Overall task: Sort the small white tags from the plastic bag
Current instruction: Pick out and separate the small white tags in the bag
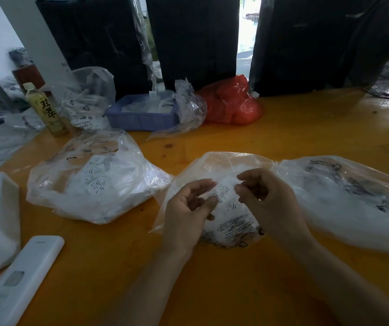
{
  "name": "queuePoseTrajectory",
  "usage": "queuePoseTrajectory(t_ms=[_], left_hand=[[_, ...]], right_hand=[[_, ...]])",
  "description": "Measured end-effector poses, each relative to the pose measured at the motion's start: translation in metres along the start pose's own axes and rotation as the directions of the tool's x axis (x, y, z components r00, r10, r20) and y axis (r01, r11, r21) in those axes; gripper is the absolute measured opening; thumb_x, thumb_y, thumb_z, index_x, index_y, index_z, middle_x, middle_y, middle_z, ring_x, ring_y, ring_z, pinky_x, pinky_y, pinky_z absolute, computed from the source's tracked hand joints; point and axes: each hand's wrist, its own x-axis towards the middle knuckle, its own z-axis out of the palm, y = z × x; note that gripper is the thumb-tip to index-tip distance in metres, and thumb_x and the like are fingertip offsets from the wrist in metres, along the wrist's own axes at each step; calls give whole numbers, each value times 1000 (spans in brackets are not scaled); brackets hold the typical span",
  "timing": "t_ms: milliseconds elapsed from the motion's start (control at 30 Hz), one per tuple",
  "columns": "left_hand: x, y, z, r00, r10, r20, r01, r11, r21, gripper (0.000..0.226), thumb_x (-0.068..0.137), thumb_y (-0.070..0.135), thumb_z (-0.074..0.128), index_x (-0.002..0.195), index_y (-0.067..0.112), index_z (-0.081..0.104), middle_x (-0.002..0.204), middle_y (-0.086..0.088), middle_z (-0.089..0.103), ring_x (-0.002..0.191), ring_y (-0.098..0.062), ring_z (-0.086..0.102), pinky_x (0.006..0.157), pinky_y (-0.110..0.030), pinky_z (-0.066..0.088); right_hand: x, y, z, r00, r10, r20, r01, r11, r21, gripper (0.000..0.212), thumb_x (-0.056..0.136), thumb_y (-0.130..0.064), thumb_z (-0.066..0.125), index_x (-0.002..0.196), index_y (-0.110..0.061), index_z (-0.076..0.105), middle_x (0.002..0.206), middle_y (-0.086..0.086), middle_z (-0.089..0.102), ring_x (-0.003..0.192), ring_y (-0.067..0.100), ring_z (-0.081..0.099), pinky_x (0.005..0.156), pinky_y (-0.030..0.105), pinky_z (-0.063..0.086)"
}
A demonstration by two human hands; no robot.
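Pinching at the small white tags, both of your hands meet over the middle plastic bag: your left hand has thumb and fingers curled toward the left edge of the printed slips, and your right hand curls in from the other side. The blur means you cannot tell for certain whether each pinch closes on a tag or on the bag's film above it. The tags lie on or just inside that bag, on the orange table in front of you. A fuller bag of tags sits to your left and another bag to your right, touching the middle one. No sorted piles show on the table, so you look to be early, with most tags left to sort.
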Motion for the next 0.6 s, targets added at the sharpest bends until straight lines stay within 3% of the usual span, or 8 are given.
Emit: queuePoseTrajectory(t_ms=[67, 133, 200, 300, 333, 400, 467, 600], left_hand=[[-3, 7, -2, 987, 146, -71, -132, 977, 166, 34, 93, 8, 78, 113, 36, 75, 92, 8, 77, 73, -8, 69, 62, -19, 56], [-1, 21, -14, 918, 375, -125, -320, 891, 322, 33, 95, 7, 75, 116, 32, 73, 113, 8, 73, 82, -7, 69, 62, -16, 56], [10, 36, -41, 719, 670, -182, -489, 675, 552, 25, 95, -2, 70, 116, 12, 71, 134, 3, 62, 106, -14, 68, 76, -20, 59], [30, 51, -103, 416, 850, -323, -353, 478, 805, 16, 96, -4, 63, 108, 0, 72, 125, 4, 54, 113, -11, 60, 82, -29, 56], [33, 54, -120, 417, 817, -400, -248, 525, 814, 19, 95, -2, 60, 109, 2, 73, 124, 2, 53, 111, -3, 56, 83, -26, 54], [35, 52, -139, 568, 674, -472, -30, 590, 807, 24, 94, 0, 59, 113, 5, 74, 130, -13, 56, 114, -10, 58, 91, -17, 47], [38, 43, -146, 737, 482, -475, 162, 557, 815, 25, 95, -3, 63, 116, 5, 75, 142, -18, 52, 124, -33, 58, 102, -34, 48], [44, 34, -150, 866, 352, -356, 225, 360, 905, 24, 100, 0, 59, 115, 0, 78, 137, -21, 61, 123, -43, 56, 106, -54, 43]], right_hand=[[3, -2, -5, 999, 12, -51, -12, 1000, 0, 17, 94, -25, 72, 108, -31, 65, 91, -15, 71, 83, 1, 69, 74, 17, 57], [10, -4, -16, 991, 3, -131, -8, 999, -41, 12, 95, -24, 70, 106, -27, 66, 89, -17, 69, 81, -4, 67, 70, 11, 53], [20, -2, -36, 981, -11, -195, -28, 980, -197, 7, 97, -27, 65, 103, -28, 63, 85, -23, 61, 77, -10, 62, 59, 6, 47], [39, 20, -79, 986, 49, -162, -145, 739, -658, 7, 101, -22, 59, 94, -24, 62, 77, -13, 58, 61, -1, 49, 51, 20, 38], [46, 30, -91, 978, 151, -140, -204, 602, -772, 14, 101, -18, 57, 89, -18, 63, 80, -5, 64, 62, 5, 50, 51, 25, 40], [52, 47, -106, 915, 396, -77, -246, 397, -884, 17, 101, -15, 56, 92, -14, 70, 98, 8, 72, 79, 20, 64, 65, 35, 53], [51, 54, -111, 863, 505, 5, -194, 341, -920, 18, 99, -21, 61, 113, -17, 72, 119, 8, 71, 107, 26, 66, 88, 38, 56], [49, 55, -109, 857, 516, 5, -193, 329, -924, 16, 93, -13, 64, 100, -21, 76, 106, 5, 74, 91, 22, 68, 84, 38, 58]])
